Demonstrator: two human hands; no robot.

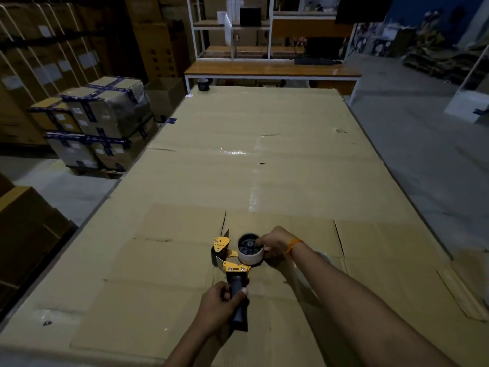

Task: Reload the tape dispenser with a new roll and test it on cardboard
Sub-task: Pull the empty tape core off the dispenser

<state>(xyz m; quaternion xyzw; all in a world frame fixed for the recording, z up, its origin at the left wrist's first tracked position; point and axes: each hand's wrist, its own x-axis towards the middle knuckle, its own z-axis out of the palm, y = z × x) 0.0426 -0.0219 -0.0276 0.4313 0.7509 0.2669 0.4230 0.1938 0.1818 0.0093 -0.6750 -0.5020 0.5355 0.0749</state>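
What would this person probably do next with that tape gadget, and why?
Probably press the roll fully down onto its hub. The right hand grips the pale roll on the dispenser, the left hand holds the handle, and no tape seems to be threaded toward the yellow front end yet.

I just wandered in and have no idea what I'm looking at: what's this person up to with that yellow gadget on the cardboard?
The person is loading a tape dispenser that lies on a big sheet of cardboard. The left hand grips its dark handle, while the right hand holds the pale roll sitting on the dispenser's hub. Whether tape is threaded to the blade yet, I cannot tell. A dark roll stands at the far edge.
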